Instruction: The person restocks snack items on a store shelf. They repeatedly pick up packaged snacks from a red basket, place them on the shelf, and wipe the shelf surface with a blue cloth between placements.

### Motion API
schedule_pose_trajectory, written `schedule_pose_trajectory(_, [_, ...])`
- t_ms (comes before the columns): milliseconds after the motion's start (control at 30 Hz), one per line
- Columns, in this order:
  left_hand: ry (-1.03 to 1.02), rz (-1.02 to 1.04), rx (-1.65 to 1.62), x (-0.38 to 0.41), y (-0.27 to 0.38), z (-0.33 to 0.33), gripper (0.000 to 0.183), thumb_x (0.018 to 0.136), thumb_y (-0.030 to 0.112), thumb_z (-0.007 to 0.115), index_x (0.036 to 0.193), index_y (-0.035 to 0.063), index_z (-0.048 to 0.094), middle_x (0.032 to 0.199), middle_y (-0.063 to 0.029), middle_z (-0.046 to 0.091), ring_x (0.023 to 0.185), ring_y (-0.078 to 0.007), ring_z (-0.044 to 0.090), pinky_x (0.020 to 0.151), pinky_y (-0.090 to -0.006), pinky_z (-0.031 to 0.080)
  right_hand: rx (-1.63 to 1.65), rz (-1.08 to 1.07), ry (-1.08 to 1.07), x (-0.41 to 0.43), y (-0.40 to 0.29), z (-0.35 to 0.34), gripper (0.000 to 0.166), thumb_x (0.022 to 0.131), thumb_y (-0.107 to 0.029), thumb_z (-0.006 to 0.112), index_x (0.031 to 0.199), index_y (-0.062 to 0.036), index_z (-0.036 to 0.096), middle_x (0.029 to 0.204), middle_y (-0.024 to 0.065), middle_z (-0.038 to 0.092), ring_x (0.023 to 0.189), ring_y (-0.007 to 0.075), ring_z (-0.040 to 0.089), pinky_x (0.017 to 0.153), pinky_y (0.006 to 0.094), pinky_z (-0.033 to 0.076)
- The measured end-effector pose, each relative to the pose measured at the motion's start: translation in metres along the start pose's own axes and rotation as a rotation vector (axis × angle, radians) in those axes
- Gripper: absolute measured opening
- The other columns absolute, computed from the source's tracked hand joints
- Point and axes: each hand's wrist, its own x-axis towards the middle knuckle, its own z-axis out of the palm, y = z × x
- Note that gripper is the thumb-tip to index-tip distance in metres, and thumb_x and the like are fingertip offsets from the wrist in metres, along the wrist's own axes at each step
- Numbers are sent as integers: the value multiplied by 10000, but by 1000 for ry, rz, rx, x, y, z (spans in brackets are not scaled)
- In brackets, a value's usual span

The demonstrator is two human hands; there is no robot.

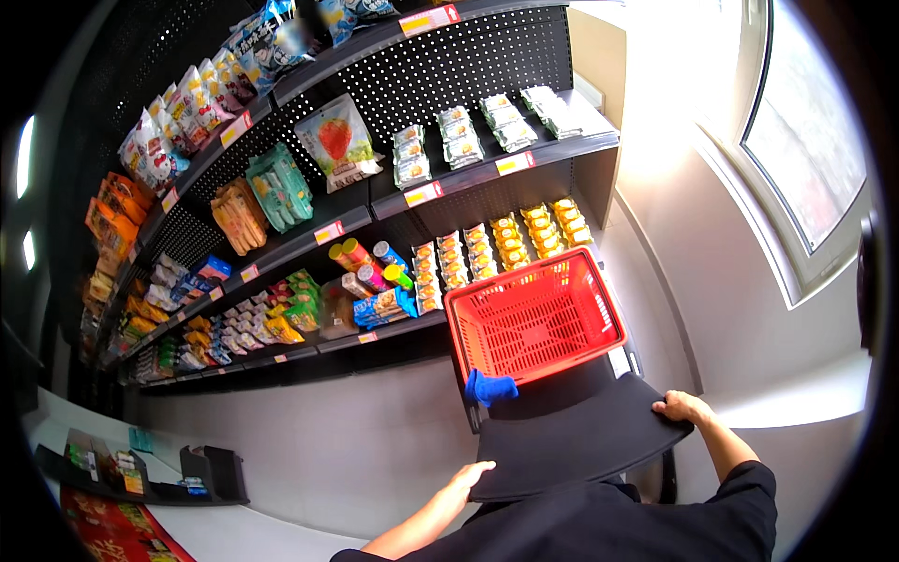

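A black chair backrest (pixel 579 439), curved and smooth, spans the space in front of my body. My left hand (pixel 475 478) grips its left edge, thumb on top and the other fingers hidden below. At the right corner, my right hand (pixel 680 406) is closed around the edge. Beyond the backrest, a red plastic shopping basket (pixel 555 355) rests on the black chair, with nothing seen inside it. A blue cloth (pixel 491 388) hangs at the basket's near left corner.
Close beyond the basket stands a black snack shelf (pixel 449 53) with packets and cans (pixel 376 267) on several tiers. A wall and window (pixel 808 133) bound the right side. At lower left is a white counter (pixel 281 530) with a black organizer (pixel 211 471). Grey floor (pixel 337 435) lies left of the chair.
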Motion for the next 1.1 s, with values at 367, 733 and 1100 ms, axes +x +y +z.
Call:
schedule_pose_trajectory(367, [-59, 87, -17, 5, -7, -9, 277, 856, 239, 668, 1051, 45, 698, 1008, -73, 733, 879, -211, 696, 773, -368, 565, -71, -63, -10, -1, 2, 1, 517, 980, -439, 554, 1163, 34, 649, 1140, 262, 685, 1107, 401, 652, 951, 457, 504])
schedule_pose_trajectory(733, [49, -16, -6, -32, 0, -59, 278, 829, 218, 704, 1045, 43, 704, 984, -76, 732, 858, -208, 698, 767, -356, 564, -62, -102, -20, -12, -54, 25, 493, 978, -415, 559, 1156, 36, 650, 1094, 282, 689, 1071, 415, 661, 926, 464, 513])
schedule_pose_trajectory(1100, [161, 20, 33, -35, -4, -156, 281, 815, 206, 730, 1024, 18, 724, 956, -96, 738, 824, -222, 705, 741, -363, 569, -140, -342, -11, -8, -141, 51, 427, 1000, -312, 491, 981, 67, 688, 951, 309, 691, 957, 445, 682, 840, 501, 538])
